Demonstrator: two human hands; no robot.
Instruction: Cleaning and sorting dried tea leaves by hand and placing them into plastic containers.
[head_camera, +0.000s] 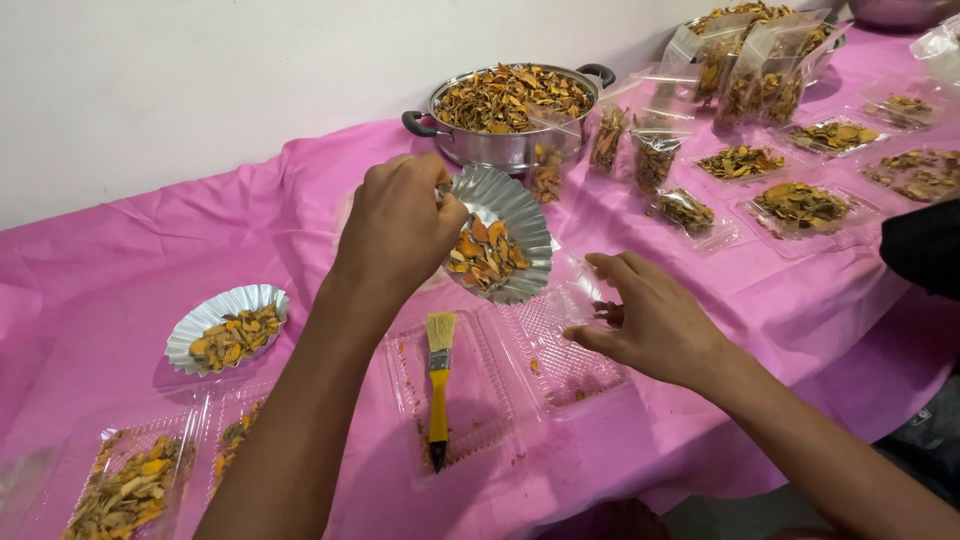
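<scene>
At frame centre the left hand pinches the rim of a tilted foil dish of dried orange slices, directly above the open clear container. The right hand, fingers loosely spread, touches that container's right edge.

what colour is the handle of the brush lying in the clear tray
Yellow, with a dark tip; the brush shows best in the head view.

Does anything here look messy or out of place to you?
Slightly. A yellow-handled brush lies inside the open clear clamshell box, among orange crumbs. The left hand holds a foil dish of dried slices steeply tilted, though nothing is visibly spilling.
</scene>
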